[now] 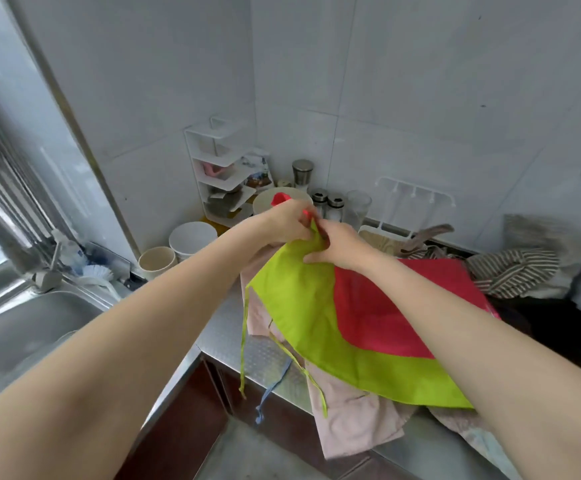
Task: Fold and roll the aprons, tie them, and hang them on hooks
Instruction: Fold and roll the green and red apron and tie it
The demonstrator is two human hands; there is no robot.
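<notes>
Hands meet at the top edge of the green-and-red apron (334, 317), which drapes over a pink apron (351, 420) on the steel counter (223, 327). The left hand (287, 221) and right hand (342, 244) each pinch the fabric, fingers curled. Align both corners squarely and keep the loose ties clear before folding. No legible brand, label or writing is visible.
</notes>
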